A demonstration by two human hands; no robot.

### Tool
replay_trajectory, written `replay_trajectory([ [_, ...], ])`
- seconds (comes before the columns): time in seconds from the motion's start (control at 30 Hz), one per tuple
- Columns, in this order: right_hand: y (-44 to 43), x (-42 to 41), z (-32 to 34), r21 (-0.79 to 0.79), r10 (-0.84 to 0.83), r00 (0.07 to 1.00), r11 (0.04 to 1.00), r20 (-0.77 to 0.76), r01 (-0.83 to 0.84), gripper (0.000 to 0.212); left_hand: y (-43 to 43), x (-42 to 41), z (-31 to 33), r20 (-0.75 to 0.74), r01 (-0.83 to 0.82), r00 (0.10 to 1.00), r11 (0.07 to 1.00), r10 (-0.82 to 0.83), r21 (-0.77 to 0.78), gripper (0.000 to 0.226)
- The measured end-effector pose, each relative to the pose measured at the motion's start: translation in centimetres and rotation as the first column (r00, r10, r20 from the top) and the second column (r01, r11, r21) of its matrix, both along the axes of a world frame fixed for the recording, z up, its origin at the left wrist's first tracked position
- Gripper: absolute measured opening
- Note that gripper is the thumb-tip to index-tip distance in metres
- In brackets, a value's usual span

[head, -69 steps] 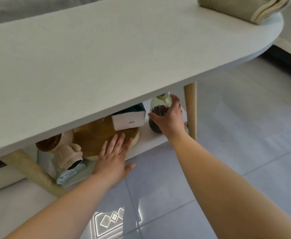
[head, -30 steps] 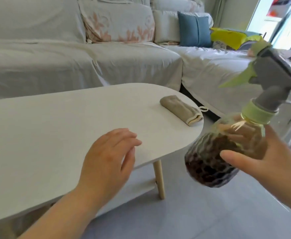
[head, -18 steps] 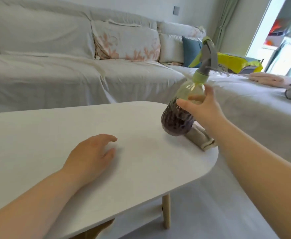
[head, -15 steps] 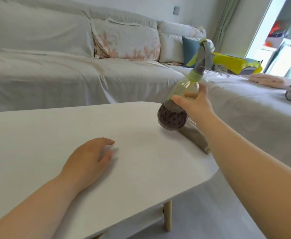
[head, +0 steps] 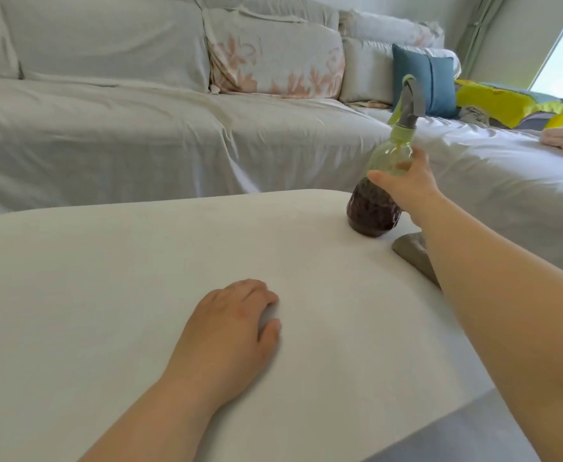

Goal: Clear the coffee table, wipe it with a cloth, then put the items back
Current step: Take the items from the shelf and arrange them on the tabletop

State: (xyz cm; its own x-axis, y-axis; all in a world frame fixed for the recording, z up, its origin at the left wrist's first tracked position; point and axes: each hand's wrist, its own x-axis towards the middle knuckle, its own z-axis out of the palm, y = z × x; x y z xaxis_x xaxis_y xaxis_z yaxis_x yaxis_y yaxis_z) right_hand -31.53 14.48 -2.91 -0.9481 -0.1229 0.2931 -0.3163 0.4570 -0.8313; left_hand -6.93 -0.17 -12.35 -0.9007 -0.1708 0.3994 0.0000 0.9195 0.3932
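The left hand rests palm-down on the desk, fingers loosely bent. The right hand, arm stretched far forward, wraps thumb and fingers round the spray bottle.

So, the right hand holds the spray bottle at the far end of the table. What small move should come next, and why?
Probably lower the spray bottle the last bit, stand it upright and let go. The right hand grips its middle, and its base looks at or just above the table, slightly tilted, beside the folded cloth. The left hand rests on the table, idle.
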Motion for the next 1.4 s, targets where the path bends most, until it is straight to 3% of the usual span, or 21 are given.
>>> replay_trajectory([
  [0.3, 1.1, 1.9, -0.9, 0.092, 0.021, 0.999, 0.996, 0.034, -0.024, 0.084, -0.2, 0.0, 0.3, 0.024, 0.02, 1.0, 1.0, -0.021, 0.007, 0.037],
  [0.53, 5.1, 8.7, -1.9, -0.057, -0.094, 0.988, 0.995, -0.121, 0.087, 0.028, 0.5, 1.3, 1.7, 0.09, 0.077, 0.993, 0.997, -0.077, 0.008, 0.033],
  [0.6, 6.6, 11.9, -2.6, -0.167, 0.01, 0.995, 0.986, -0.103, -0.027, 0.015, 1.5, 2.4, 2.3, 0.059, 0.104, 0.993, 0.995, -0.104, 0.005, 0.03],
  [0.7, 9.2, 17.4, -4.2, -0.214, 0.217, 0.969, 0.947, -0.114, -0.237, 0.024, 4.9, 4.9, 3.1, 0.001, 0.176, 0.984, 0.984, -0.176, -0.038, 0.033],
  [0.77, 11.0, 20.4, -5.5, -0.257, 0.34, 0.933, 0.897, -0.119, -0.36, 0.026, 7.2, 6.2, 3.0, 0.013, 0.275, 0.96, 0.938, -0.279, -0.213, 0.031],
  [0.83, 12.2, 22.5, -6.9, -0.303, 0.489, 0.868, 0.817, -0.087, -0.49, 0.018, 8.5, 7.0, 1.7, -0.133, 0.305, 0.918, 0.878, -0.374, -0.369, 0.023],
  [0.93, 12.6, 23.8, -10.4, -0.391, 0.558, 0.83, 0.763, -0.005, -0.515, 0.021, 10.0, 8.4, -1.1, -0.275, 0.377, 0.85, 0.884, -0.449, -0.277, 0.018],
  [1.0, 12.0, 24.3, -13.6, -0.425, 0.506, 0.859, 0.797, 0.082, -0.429, 0.028, 11.0, 9.5, -4.0, -0.222, 0.453, 0.847, 0.874, -0.484, -0.176, 0.015],
  [1.07, 10.8, 24.5, -17.0, -0.423, 0.473, 0.856, 0.833, 0.209, -0.357, 0.036, 10.9, 10.3, -7.7, -0.093, 0.434, 0.894, 0.898, -0.439, -0.07, 0.016],
  [1.17, 8.5, 24.5, -21.4, -0.333, 0.415, 0.823, 0.896, 0.387, -0.295, 0.03, 8.8, 10.7, -12.2, 0.042, 0.171, 0.983, 0.972, -0.18, 0.164, 0.019],
  [1.27, 5.6, 24.0, -24.4, -0.275, 0.347, 0.816, 0.931, 0.462, -0.24, 0.011, 6.1, 10.6, -14.8, -0.029, -0.122, 0.99, 0.931, 0.14, 0.344, 0.016],
  [1.33, 3.5, 23.5, -25.8, -0.246, 0.285, 0.813, 0.952, 0.508, -0.18, 0.024, 4.6, 10.6, -15.9, -0.054, -0.227, 0.96, 0.878, 0.275, 0.422, 0.016],
  [1.4, 1.6, 23.3, -26.6, -0.265, 0.257, 0.744, 0.958, 0.616, -0.111, 0.048, 3.5, 10.6, -16.9, -0.004, -0.321, 0.927, 0.799, 0.374, 0.508, 0.022],
])
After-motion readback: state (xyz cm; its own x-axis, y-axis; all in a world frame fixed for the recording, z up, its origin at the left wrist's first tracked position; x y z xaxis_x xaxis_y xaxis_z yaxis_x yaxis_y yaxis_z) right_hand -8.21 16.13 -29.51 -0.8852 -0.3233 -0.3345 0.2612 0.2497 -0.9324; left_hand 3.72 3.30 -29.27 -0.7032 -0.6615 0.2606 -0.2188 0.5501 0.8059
